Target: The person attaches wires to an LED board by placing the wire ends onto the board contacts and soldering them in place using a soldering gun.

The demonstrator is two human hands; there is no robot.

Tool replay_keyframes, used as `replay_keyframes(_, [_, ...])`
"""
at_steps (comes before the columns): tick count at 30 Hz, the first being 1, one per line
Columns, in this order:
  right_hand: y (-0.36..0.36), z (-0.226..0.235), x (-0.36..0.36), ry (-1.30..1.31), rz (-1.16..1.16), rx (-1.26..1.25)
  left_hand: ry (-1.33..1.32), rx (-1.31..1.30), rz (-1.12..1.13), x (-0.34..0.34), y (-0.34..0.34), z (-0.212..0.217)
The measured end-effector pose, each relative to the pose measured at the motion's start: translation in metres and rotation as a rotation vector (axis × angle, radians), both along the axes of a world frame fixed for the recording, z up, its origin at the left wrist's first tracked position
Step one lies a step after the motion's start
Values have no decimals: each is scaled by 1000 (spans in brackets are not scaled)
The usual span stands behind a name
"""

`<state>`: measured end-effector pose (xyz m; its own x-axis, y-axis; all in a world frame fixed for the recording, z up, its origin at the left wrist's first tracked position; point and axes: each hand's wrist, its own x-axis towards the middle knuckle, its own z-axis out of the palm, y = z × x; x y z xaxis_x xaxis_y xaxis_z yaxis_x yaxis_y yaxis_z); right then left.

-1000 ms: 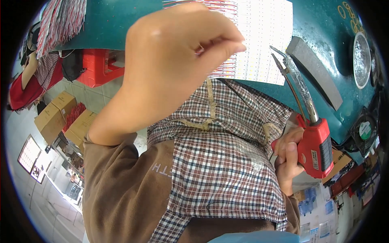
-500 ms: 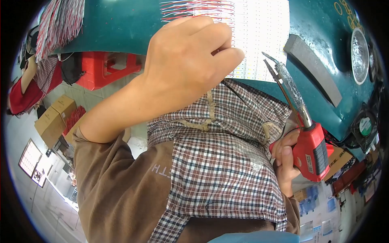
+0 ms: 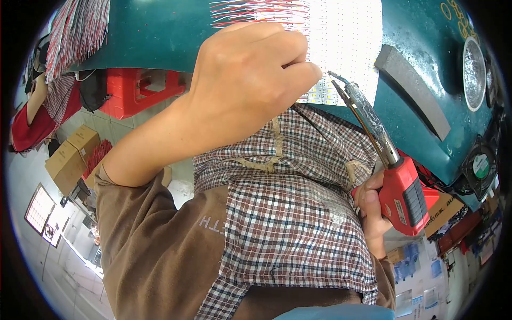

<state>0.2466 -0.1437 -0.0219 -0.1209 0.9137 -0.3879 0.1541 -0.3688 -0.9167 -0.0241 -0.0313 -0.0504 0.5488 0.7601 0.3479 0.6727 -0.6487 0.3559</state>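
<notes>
Apron (image 3: 298,229), checked, covers the wearer's front. Right hand (image 3: 373,205) is wrapped around the handle of a red soldering tool (image 3: 402,197); its metal tip stands over the white sheet, just beside the left thumb. Left hand (image 3: 253,74) is curled, thumb alongside the bent forefinger (fingertips partly hidden; cannot tell whether they meet or pinch anything). White sheet (image 3: 346,32), marked with rows of small dots, lies on the green bench (image 3: 160,32); red and white wires (image 3: 234,10) project past its left edge. Grey bar (image 3: 413,88) rests just right of the sheet, metal bowl (image 3: 473,74) beyond. Red stool (image 3: 120,96) stands on the floor to the left.
</notes>
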Motion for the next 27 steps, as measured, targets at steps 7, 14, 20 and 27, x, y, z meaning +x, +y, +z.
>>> replay_keyframes(7, [1,1,-4,2,-24,-25,13,0,14,2,0,1])
replay_keyframes(14, [3,-5,-3,89,-21,68,16,-7,13,4,0,2])
replay_keyframes(20, [5,0,-8,120,-100,42,12,-6,11,5,1,2])
replay_keyframes(27, [6,1,-10,115,-110,101,-46,53,8,5,4,-1])
